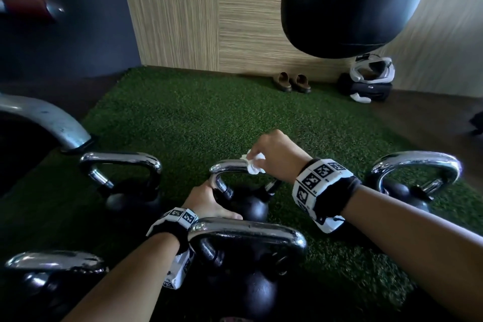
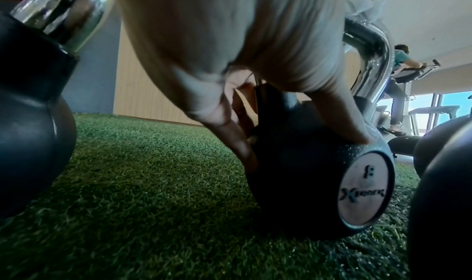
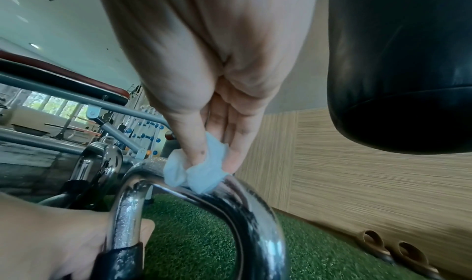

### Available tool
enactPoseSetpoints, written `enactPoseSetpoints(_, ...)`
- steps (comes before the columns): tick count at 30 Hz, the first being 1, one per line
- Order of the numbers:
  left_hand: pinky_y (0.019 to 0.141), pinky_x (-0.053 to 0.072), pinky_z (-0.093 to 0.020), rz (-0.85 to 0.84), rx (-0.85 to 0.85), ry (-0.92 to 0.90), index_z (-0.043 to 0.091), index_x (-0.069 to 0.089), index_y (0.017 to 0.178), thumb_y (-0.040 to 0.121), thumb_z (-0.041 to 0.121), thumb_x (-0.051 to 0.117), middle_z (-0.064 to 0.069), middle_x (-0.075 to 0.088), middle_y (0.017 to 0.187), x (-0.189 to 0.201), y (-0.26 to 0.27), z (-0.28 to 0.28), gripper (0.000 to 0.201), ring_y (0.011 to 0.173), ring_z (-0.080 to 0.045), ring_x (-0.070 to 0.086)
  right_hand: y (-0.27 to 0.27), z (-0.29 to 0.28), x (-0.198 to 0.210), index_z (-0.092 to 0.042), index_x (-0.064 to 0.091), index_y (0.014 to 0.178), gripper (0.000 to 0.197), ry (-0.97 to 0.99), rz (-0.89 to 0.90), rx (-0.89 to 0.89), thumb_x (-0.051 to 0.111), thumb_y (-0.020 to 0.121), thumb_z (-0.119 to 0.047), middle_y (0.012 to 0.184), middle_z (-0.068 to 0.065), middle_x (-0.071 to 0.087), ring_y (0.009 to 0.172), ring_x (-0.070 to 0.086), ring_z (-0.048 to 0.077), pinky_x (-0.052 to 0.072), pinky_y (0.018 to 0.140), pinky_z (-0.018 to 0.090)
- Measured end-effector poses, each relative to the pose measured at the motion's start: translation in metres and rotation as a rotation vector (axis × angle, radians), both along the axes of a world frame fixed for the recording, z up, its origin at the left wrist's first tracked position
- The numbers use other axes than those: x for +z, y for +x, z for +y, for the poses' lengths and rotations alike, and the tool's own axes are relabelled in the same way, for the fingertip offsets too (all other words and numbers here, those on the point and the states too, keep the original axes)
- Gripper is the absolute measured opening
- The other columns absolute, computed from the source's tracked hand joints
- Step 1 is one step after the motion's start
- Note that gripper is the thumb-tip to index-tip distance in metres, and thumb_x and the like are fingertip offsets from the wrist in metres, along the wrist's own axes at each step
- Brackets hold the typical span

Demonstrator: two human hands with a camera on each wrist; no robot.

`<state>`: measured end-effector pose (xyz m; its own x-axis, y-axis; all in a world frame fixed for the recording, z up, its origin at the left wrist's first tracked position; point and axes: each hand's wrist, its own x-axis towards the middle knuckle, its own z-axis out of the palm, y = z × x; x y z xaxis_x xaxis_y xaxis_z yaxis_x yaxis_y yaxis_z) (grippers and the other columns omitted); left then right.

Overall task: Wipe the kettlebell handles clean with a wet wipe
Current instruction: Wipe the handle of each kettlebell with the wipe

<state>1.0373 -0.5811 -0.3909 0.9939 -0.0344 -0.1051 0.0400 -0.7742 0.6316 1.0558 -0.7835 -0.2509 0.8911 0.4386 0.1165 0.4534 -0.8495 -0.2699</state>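
A black kettlebell (image 1: 251,206) with a chrome handle (image 1: 230,166) stands mid-turf; its round label (image 2: 365,189) faces the left wrist camera. My right hand (image 1: 271,151) pinches a crumpled white wet wipe (image 1: 254,165) and presses it on the top of that handle; in the right wrist view the wipe (image 3: 199,169) sits on the handle's (image 3: 230,203) curve under thumb and fingers. My left hand (image 1: 209,201) grips the kettlebell's body, thumb on its near side and fingers (image 2: 237,141) down its left side, beside the handle's left leg.
Other chrome-handled kettlebells stand around: back left (image 1: 125,180), right (image 1: 413,178), near centre (image 1: 245,256), near left (image 1: 52,274). A black punching bag (image 1: 350,2) hangs ahead. Brown slippers (image 1: 291,82) and a headset on a case (image 1: 368,81) lie by the wall. A metal bench leg (image 1: 49,120) stands left.
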Motion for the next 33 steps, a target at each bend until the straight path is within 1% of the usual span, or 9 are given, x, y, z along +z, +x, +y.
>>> enactPoseSetpoints(5, 0.092, 0.041, -0.017, 0.007, -0.031, -0.008, 0.042, 0.044, 0.115, 0.053, 0.06, 0.096, 0.017, 0.059, 0.107, 0.001, -0.001, 0.001, 0.083, 0.102, -0.006, 0.057, -0.003, -0.023, 0.001, -0.017, 0.079, 0.107, 0.018, 0.028, -0.015, -0.082, 0.074, 0.09, -0.012, 0.114, 0.006, 0.075, 0.092, 0.067, 0.014, 0.044, 0.071, 0.012)
enactPoseSetpoints(10, 0.093, 0.042, -0.017, -0.004, -0.034, 0.007, 0.033, 0.046, 0.133, 0.055, 0.06, 0.096, 0.012, 0.059, 0.112, 0.001, -0.001, 0.001, 0.096, 0.108, -0.011, 0.06, 0.002, -0.018, -0.011, -0.016, 0.079, 0.106, 0.017, 0.116, -0.033, -0.094, 0.069, 0.094, -0.01, 0.116, 0.004, 0.075, 0.107, 0.07, 0.017, 0.053, 0.092, 0.022)
enactPoseSetpoints(12, 0.094, 0.044, -0.018, -0.003, -0.04, 0.022, 0.033, 0.045, 0.136, 0.055, 0.061, 0.095, 0.013, 0.06, 0.113, 0.0, -0.002, 0.001, 0.099, 0.111, -0.013, 0.062, 0.003, -0.028, -0.017, -0.016, 0.08, 0.101, 0.015, 0.188, -0.042, -0.156, 0.071, 0.092, -0.01, 0.107, 0.0, 0.077, 0.096, 0.069, 0.01, 0.05, 0.081, 0.01)
enactPoseSetpoints(14, 0.095, 0.046, -0.021, 0.014, -0.036, 0.022, 0.034, 0.044, 0.136, 0.055, 0.063, 0.094, 0.011, 0.061, 0.115, -0.002, -0.002, 0.003, 0.099, 0.113, -0.016, 0.063, 0.005, -0.044, -0.028, -0.017, 0.082, 0.096, 0.011, 0.248, -0.055, -0.228, 0.075, 0.089, -0.012, 0.089, -0.007, 0.075, 0.078, 0.062, -0.001, 0.039, 0.062, -0.001)
enactPoseSetpoints(17, 0.096, 0.048, -0.024, 0.043, -0.024, 0.009, 0.034, 0.044, 0.138, 0.057, 0.061, 0.094, 0.008, 0.06, 0.114, 0.001, -0.001, 0.004, 0.098, 0.116, -0.019, 0.063, 0.004, -0.063, -0.043, -0.02, 0.082, 0.094, 0.01, 0.405, -0.013, -0.321, 0.082, 0.085, -0.018, 0.076, -0.009, 0.071, 0.061, 0.053, -0.004, 0.039, 0.05, 0.006)
enactPoseSetpoints(23, 0.096, 0.043, -0.021, 0.064, -0.012, -0.032, 0.032, 0.043, 0.143, 0.06, 0.059, 0.094, 0.007, 0.06, 0.12, -0.002, -0.004, 0.003, 0.102, 0.12, -0.02, 0.061, 0.01, -0.068, -0.073, -0.027, 0.082, 0.085, 0.013, 0.736, 0.106, -0.436, 0.085, 0.082, -0.014, 0.081, -0.004, 0.078, 0.073, 0.072, 0.013, 0.06, 0.065, 0.027)
enactPoseSetpoints(25, 0.093, 0.045, -0.023, 0.073, 0.0, -0.06, 0.035, 0.046, 0.14, 0.057, 0.062, 0.093, 0.006, 0.063, 0.12, -0.004, -0.003, 0.005, 0.1, 0.113, -0.019, 0.063, 0.015, -0.071, -0.087, -0.019, 0.081, 0.08, 0.018, 0.921, 0.304, -0.506, 0.081, 0.082, -0.001, 0.082, 0.007, 0.079, 0.075, 0.074, 0.021, 0.063, 0.066, 0.03)
enactPoseSetpoints(27, 0.093, 0.047, -0.026, 0.087, 0.005, -0.074, 0.04, 0.047, 0.138, 0.052, 0.066, 0.092, 0.003, 0.065, 0.122, -0.005, -0.002, 0.006, 0.101, 0.11, -0.019, 0.063, 0.014, -0.071, -0.097, -0.005, 0.077, 0.088, 0.022, 1.072, 0.478, -0.556, 0.071, 0.082, 0.016, 0.081, 0.013, 0.076, 0.073, 0.072, 0.023, 0.063, 0.06, 0.027)
enactPoseSetpoints(33, 0.093, 0.044, -0.025, 0.088, 0.004, -0.098, 0.04, 0.047, 0.138, 0.054, 0.066, 0.092, 0.005, 0.065, 0.121, -0.005, -0.005, 0.006, 0.099, 0.107, -0.017, 0.061, 0.021, -0.069, -0.114, 0.002, 0.073, 0.095, 0.027, 1.246, 0.6, -0.593, 0.063, 0.082, 0.024, 0.086, 0.016, 0.076, 0.074, 0.074, 0.024, 0.065, 0.065, 0.031)
